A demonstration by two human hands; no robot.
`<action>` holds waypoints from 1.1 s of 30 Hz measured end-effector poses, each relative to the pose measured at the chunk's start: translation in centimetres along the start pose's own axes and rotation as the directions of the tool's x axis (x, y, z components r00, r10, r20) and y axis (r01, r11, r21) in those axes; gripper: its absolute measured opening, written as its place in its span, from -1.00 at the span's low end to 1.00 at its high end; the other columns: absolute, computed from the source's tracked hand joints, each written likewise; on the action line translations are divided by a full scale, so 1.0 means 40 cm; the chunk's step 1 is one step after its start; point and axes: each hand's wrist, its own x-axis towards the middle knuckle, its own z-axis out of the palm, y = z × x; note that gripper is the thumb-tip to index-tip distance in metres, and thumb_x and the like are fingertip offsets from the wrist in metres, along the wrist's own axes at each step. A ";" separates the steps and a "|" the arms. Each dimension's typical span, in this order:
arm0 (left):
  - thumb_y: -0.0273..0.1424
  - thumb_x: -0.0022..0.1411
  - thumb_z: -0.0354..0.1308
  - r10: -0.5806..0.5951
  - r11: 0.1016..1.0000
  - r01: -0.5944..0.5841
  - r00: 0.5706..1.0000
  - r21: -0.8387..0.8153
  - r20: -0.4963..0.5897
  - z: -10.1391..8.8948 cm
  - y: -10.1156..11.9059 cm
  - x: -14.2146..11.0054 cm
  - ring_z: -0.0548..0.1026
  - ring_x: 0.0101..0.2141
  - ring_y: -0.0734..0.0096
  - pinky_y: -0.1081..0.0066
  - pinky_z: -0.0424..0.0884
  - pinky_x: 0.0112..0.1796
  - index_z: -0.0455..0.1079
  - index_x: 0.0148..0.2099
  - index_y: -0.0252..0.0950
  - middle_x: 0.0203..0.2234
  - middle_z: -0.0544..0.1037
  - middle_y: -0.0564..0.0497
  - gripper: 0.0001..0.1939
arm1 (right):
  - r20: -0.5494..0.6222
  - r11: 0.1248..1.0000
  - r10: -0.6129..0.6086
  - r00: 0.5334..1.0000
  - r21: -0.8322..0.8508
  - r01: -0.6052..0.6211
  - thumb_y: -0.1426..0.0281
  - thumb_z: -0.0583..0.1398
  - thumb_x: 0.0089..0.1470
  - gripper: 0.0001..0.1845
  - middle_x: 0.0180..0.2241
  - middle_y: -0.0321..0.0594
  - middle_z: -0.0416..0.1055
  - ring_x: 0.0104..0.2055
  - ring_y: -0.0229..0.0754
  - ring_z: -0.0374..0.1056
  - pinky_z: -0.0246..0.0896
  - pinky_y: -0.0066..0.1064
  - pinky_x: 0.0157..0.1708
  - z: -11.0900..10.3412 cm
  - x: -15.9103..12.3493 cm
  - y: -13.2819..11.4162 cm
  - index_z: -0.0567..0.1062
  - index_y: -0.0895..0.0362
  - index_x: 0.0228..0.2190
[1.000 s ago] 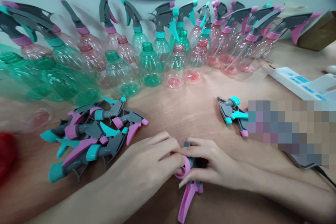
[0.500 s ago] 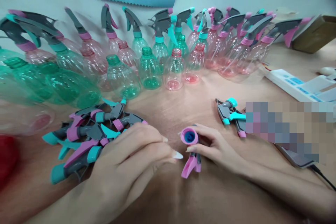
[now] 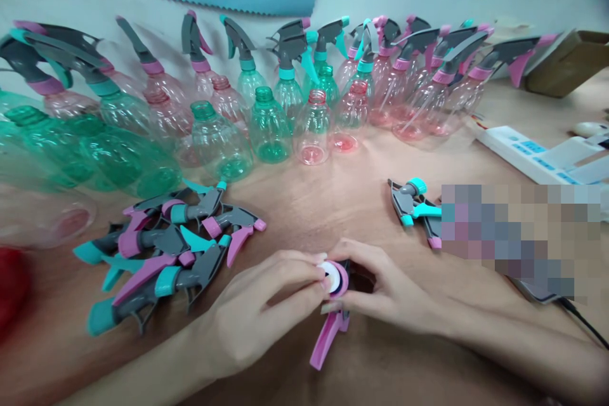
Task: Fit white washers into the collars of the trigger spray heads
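Near the front of the table, my right hand (image 3: 392, 288) grips a trigger spray head (image 3: 327, 339) with a pink collar and pink trigger. Its collar opening faces up toward me. A small white ring (image 3: 332, 277) is pinched in the fingertips of my left hand (image 3: 257, 311), held at the mouth of that collar. Whether the ring is seated inside cannot be told. Left of my left hand lies a pile of loose grey spray heads (image 3: 166, 241) with pink and turquoise parts. More spray heads (image 3: 413, 204) lie beyond my right hand.
Green bottles (image 3: 271, 133) and pink bottles (image 3: 314, 133) without tops stand behind my hands. Rows of bottles with spray heads (image 3: 290, 54) line the wall. At right are a white power strip (image 3: 523, 152), a brown box (image 3: 566, 66) and a blurred-out area. Something red (image 3: 12, 292) sits far left.
My left hand has moved right and brought the white ring to the pink collar. My right hand has shifted slightly down and left, and the spray head has tilted.
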 end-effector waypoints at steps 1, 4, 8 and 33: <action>-0.43 0.34 0.07 0.045 0.999 -0.045 0.999 0.000 0.017 0.001 -0.003 -0.001 0.55 -0.12 0.41 0.47 0.52 -0.11 0.43 -0.08 -0.17 -0.19 0.59 0.07 -0.84 | -0.004 1.000 -0.006 1.000 0.008 0.006 0.32 0.37 -0.05 -0.68 -0.33 -0.31 0.42 -0.32 -0.30 0.33 0.24 -0.45 -0.32 0.000 0.000 0.000 0.47 0.14 -0.24; -0.53 0.36 0.02 0.248 0.967 -0.250 0.967 0.040 0.055 0.001 -0.010 0.001 0.45 0.00 0.40 0.43 0.44 0.01 0.40 0.03 -0.25 -0.14 0.58 0.00 -0.75 | -0.011 0.999 -0.012 1.000 0.032 0.012 0.37 0.37 -0.05 -0.70 -0.34 -0.34 0.41 -0.33 -0.32 0.33 0.24 -0.47 -0.32 0.000 -0.001 0.001 0.46 0.13 -0.24; -0.59 0.32 0.06 0.333 0.942 -0.334 0.942 0.020 0.030 -0.008 0.000 0.014 0.45 -0.03 0.41 0.49 0.45 -0.04 0.43 -0.03 -0.36 -0.17 0.56 -0.05 -0.78 | 0.002 0.999 -0.044 0.999 0.026 0.044 0.40 0.37 -0.06 -0.67 -0.33 -0.34 0.42 -0.31 -0.32 0.33 0.24 -0.48 -0.29 -0.001 -0.004 0.005 0.46 0.12 -0.21; -0.49 0.32 0.04 -0.033 0.986 0.003 0.983 0.166 0.182 -0.036 0.046 0.041 0.45 -0.38 0.50 0.53 0.43 -0.35 0.44 -0.32 -0.26 -0.39 0.47 0.09 -0.81 | 0.072 0.996 -0.007 0.997 -0.083 0.013 0.23 0.36 -0.06 -0.68 -0.34 -0.29 0.45 -0.31 -0.26 0.37 0.26 -0.41 -0.28 -0.004 -0.003 -0.006 0.50 0.13 -0.27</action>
